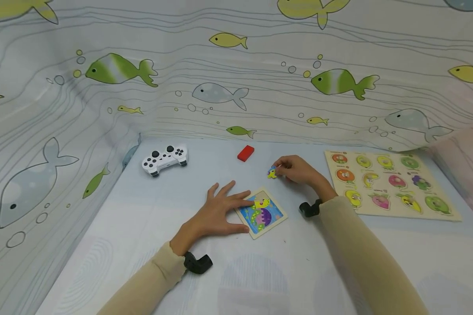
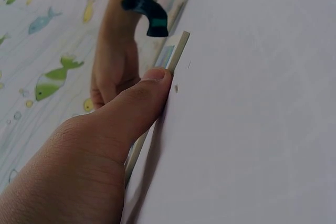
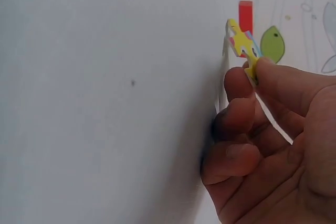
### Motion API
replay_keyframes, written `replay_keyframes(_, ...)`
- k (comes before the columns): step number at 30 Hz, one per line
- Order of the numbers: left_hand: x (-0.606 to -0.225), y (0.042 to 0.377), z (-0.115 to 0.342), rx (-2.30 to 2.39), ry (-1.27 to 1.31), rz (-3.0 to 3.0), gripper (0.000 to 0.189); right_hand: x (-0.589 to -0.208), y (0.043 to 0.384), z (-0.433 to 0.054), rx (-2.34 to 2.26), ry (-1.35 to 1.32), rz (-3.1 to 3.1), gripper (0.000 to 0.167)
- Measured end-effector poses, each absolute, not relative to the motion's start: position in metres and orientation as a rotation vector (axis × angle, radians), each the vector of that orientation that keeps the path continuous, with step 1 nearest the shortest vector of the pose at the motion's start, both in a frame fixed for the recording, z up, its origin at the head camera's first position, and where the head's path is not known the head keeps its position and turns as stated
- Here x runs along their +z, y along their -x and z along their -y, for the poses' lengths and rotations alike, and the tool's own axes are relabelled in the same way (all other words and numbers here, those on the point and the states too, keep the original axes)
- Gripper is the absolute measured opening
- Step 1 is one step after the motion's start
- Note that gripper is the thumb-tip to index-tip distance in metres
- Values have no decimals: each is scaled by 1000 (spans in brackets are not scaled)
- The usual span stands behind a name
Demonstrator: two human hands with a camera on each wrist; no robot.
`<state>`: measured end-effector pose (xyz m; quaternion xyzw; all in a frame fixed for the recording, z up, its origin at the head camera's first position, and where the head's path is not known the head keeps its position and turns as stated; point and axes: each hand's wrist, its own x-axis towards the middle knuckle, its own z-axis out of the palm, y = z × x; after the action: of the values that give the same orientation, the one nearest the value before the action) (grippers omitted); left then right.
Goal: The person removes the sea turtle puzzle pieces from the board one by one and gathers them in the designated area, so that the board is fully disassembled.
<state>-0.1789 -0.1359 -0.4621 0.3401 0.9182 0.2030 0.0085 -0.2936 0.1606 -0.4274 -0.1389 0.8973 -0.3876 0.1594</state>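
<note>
A small square jigsaw puzzle (image 1: 277, 214) in a pale wooden tray lies on the table, with a yellow, green and purple cartoon picture. At its left side, my left hand (image 1: 217, 214) has its fingers spread. The thumb touches the tray's near edge and a finger lies on the picture. In the left wrist view the thumb (image 2: 142, 95) rests along the thin tray edge (image 2: 179, 51). Beyond the puzzle's far right side, my right hand (image 1: 297, 169) pinches a yellow and blue jigsaw piece (image 3: 242, 43) between thumb and index finger, just above the table.
A red block (image 1: 246, 153) lies behind the puzzle. To the far left is a white game controller (image 1: 165, 160). A wooden fruit puzzle board (image 1: 382, 170) lies on the right, beside the right forearm. Fish-printed cloth (image 1: 173, 65) walls the table's back and left.
</note>
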Motion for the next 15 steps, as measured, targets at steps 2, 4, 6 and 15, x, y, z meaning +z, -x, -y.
replay_keyframes(2,-462,178,136,638,-1062,-2867,71,-428,294,-161,-1112,378,-2572,26)
replay_keyframes(4,-462,178,136,634,-1060,-2867,71,-428,293,-160,-1108,364,-2583,28)
replay_keyframes(6,-462,178,136,627,-1063,-2871,70,-428,293,-160,-1094,364,-2601,30)
replay_keyframes(15,-463,179,137,622,-1062,-2869,71,-433,290,-155,-1022,418,-2697,41)
